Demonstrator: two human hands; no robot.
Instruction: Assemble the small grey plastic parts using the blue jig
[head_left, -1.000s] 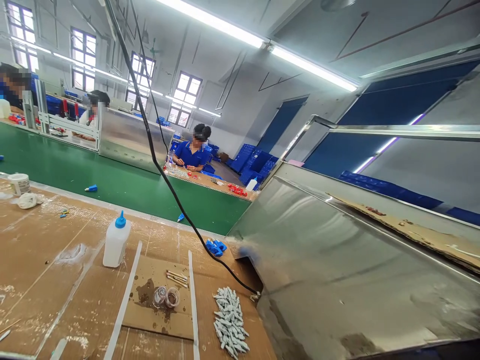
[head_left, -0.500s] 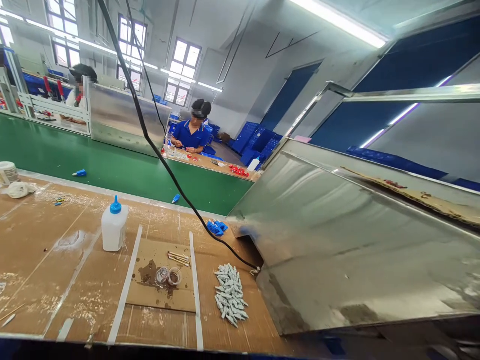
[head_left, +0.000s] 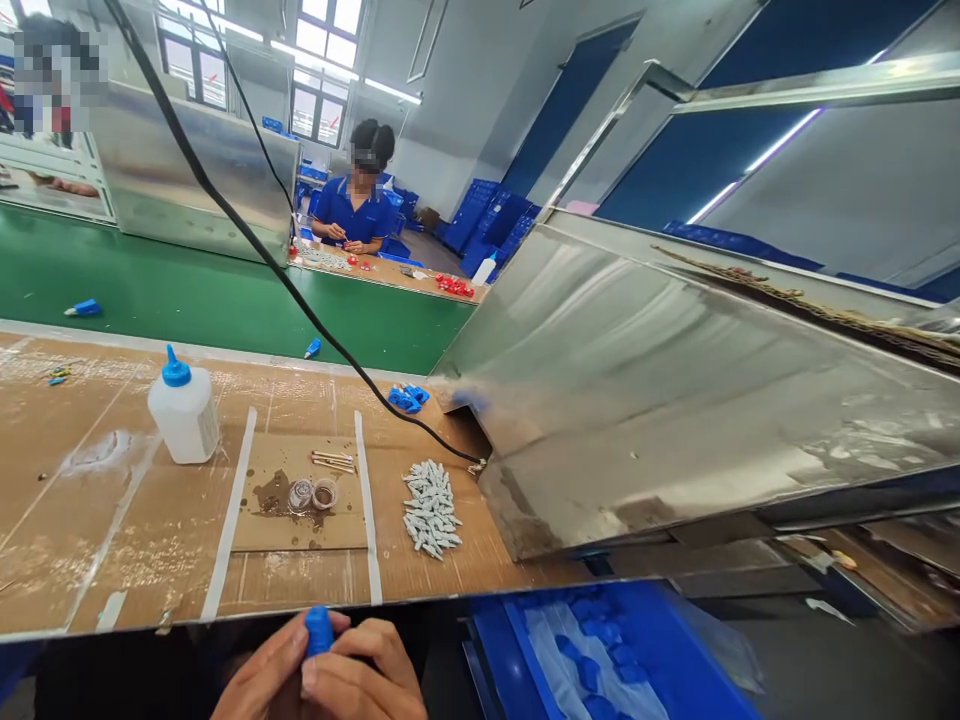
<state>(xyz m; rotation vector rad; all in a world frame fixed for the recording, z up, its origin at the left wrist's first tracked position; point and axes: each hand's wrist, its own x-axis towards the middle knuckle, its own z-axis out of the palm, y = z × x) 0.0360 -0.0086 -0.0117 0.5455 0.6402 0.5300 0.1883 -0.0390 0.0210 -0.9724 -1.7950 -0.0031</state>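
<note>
Blue plastic part point(head_left: 319, 632): stubby, upright, held btwn both hands at bottom of view, just below near edge of worktop point(head_left: 112, 560). Its top shows above the fingers point(head_left: 352, 672); lower end hidden.

L hand point(head_left: 262, 680) and R hand point(head_left: 375, 682): fingers curled in & pressed together around the part from both sides, pinching it.

Directly above fingers, on worktop:
- cardboard sheet point(head_left: 300, 500), stained, btwn 2 white strips
- 2 small clear cups point(head_left: 313, 494) on the sheet, side by side, dark residue inside
- small bundle of thin sticks point(head_left: 334, 461) on the sheet, just beyond cups

Up & to the L of fingers: white plastic bottle point(head_left: 184, 412), blue nozzle, upright.

Up & to the R of fingers:
- pile of grey moulded pieces point(head_left: 431, 508)
- small heap of blue parts point(head_left: 405, 398)
- black cable point(head_left: 337, 362) across worktop

R of fingers, below worktop level: blue tray point(head_left: 600, 650), clear plastic liner, blue parts inside.

Far beyond fingers: green conveyor belt point(head_left: 187, 310); co-worker in blue shirt point(head_left: 352, 212), both hands at a further worktop.
</note>
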